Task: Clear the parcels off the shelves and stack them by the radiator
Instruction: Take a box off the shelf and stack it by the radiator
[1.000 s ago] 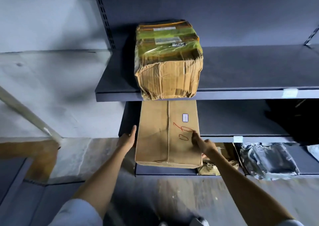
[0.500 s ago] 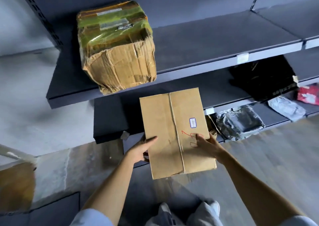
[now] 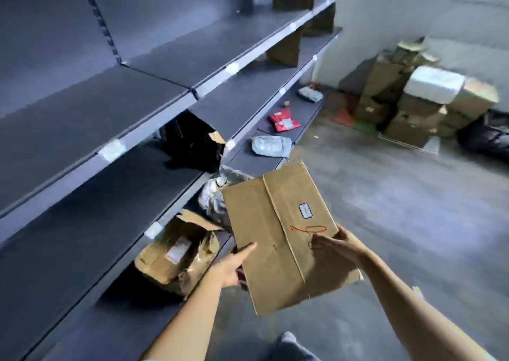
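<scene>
You hold the cardboard box [image 3: 283, 236] in the air with both hands, clear of the shelves [image 3: 91, 118] and in front of their lower tiers. Your left hand [image 3: 232, 268] lies along the box's left edge, thumb flat on the top face; its fingers run under the box and are hidden, so I cannot tell how far they curl. Your right hand [image 3: 336, 250] grips the box's right edge, thumb on top beside the red scrawl, fingers [image 3: 345, 232] wrapped round the side. The box is tilted, its far end higher, with a small white label [image 3: 305, 210] on top.

Left of the box, a crumpled brown parcel [image 3: 176, 258] sits on the lowest shelf. Just beyond the box's far left corner lies a silver-grey bag [image 3: 217, 195], partly covered by the box. Further along the shelves from the box: a black package [image 3: 192, 143], a grey mailer [image 3: 271, 146], a red mailer [image 3: 283, 118].

Well beyond the box, across the concrete floor [image 3: 413, 209], a stack of parcels [image 3: 407, 101] stands against the far wall, a dark bag [image 3: 487, 140] beside it. No radiator can be made out there.
</scene>
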Demonstrator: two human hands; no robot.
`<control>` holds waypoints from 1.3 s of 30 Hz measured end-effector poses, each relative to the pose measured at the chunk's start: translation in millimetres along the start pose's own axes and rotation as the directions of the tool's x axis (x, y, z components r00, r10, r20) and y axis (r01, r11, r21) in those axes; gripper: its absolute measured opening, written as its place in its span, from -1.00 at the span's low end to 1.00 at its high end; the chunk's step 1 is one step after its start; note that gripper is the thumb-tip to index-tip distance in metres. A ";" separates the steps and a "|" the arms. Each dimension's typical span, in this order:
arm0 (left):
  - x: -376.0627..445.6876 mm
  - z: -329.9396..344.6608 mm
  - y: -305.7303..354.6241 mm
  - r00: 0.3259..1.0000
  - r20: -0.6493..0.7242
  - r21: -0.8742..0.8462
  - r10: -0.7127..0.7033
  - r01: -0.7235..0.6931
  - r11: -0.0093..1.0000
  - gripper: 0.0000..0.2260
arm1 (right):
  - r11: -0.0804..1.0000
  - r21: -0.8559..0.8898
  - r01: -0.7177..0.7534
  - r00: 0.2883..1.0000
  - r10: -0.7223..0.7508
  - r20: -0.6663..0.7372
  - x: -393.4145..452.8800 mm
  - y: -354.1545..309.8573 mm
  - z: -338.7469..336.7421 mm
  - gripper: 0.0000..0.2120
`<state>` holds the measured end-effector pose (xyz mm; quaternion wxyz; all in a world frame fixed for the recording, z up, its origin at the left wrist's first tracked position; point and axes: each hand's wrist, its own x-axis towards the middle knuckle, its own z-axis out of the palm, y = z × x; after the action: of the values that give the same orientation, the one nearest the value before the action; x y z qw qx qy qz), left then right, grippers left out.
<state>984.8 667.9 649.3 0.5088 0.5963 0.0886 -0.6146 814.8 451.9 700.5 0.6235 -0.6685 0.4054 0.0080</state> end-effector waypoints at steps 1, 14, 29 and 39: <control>15.4 28.9 12.2 1.000 0.021 0.029 0.019 -0.020 0.999 -0.68 | 1.000 0.031 -0.004 0.998 0.006 -0.058 -2.4 5.0 -29.8 -0.63; 172.0 315.9 222.0 0.951 0.296 0.425 0.092 -0.217 0.879 -0.72 | 0.978 0.047 0.204 0.842 -0.151 -0.519 62.5 -33.2 -295.4 -0.54; 388.0 545.1 524.2 0.963 0.270 0.766 0.001 -0.216 0.606 -0.20 | 0.934 0.302 0.193 0.803 0.027 -0.596 321.2 -119.3 -544.6 -0.72; 549.1 777.5 624.0 0.958 0.283 0.797 -0.056 -0.202 0.569 -0.19 | 0.907 0.386 0.168 0.700 0.166 -0.695 459.3 -109.8 -784.0 -0.63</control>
<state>1067.0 -465.0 720.5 0.2074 0.6749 -0.3028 -0.6402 795.6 -462.7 728.5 0.5459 -0.4679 0.6064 -0.3394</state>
